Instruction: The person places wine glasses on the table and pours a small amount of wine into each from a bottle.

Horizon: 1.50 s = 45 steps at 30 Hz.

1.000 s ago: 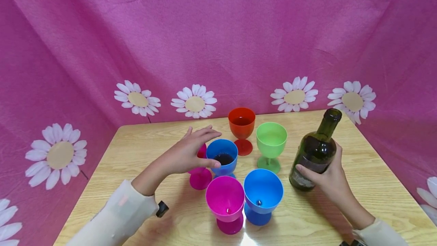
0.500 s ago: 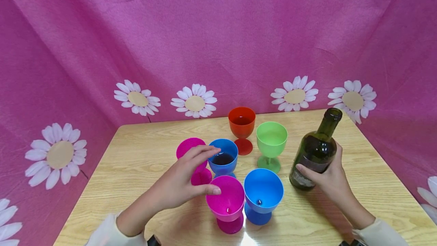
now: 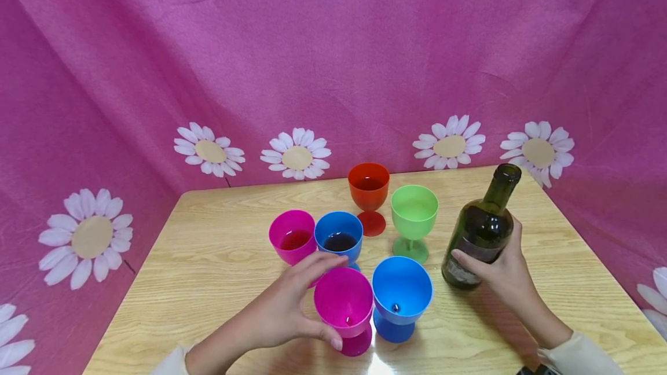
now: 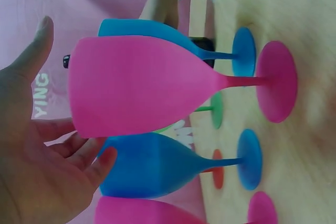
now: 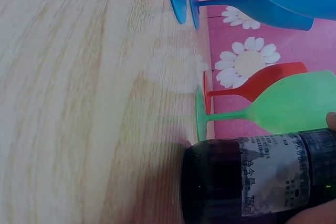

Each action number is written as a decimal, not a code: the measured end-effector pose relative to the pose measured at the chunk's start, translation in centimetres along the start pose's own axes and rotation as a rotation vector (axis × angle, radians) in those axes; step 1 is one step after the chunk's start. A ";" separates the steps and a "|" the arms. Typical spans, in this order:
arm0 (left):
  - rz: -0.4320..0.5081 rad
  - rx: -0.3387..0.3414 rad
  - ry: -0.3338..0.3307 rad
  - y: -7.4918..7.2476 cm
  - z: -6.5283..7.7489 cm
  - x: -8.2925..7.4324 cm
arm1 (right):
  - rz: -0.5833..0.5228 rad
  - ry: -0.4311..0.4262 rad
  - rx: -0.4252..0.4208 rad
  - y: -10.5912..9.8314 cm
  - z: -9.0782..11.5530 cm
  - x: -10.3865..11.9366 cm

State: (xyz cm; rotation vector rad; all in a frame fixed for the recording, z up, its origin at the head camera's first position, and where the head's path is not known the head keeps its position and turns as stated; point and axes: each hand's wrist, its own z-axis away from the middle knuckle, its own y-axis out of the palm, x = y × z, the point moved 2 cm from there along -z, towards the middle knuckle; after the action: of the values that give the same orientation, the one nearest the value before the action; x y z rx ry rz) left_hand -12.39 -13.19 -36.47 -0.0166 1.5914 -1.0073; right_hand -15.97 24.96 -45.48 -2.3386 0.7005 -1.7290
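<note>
My left hand spreads its thumb and fingers around the left side of the near pink goblet. In the left wrist view, the pink bowl stands just beyond those spread fingers; whether a fingertip touches it I cannot tell. A near blue goblet stands right beside it, a few drops at its bottom. At the right, my right hand grips a dark green wine bottle by its body, upright or slightly tilted, base on or near the table. Its label shows in the right wrist view.
Behind are a pink goblet and a blue goblet, both holding dark liquid. A red goblet, also with liquid, and a green goblet stand farther back. A pink daisy-print cloth hangs behind the wooden table.
My left hand has moved from beside the far blue goblet toward me, down to the near pink goblet. My right hand and the wine bottle have stayed in place.
</note>
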 end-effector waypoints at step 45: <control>0.466 0.123 -0.017 2.4 -2.1 4.3 | 0.042 -0.104 0.103 -0.9 -0.5 1.1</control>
State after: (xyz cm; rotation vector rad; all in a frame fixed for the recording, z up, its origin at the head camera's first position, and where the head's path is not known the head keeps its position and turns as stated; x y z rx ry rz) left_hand -14.19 -12.66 -41.45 0.4108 1.4241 -0.7312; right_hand -15.94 25.38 -44.02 -2.3080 0.6232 -1.5745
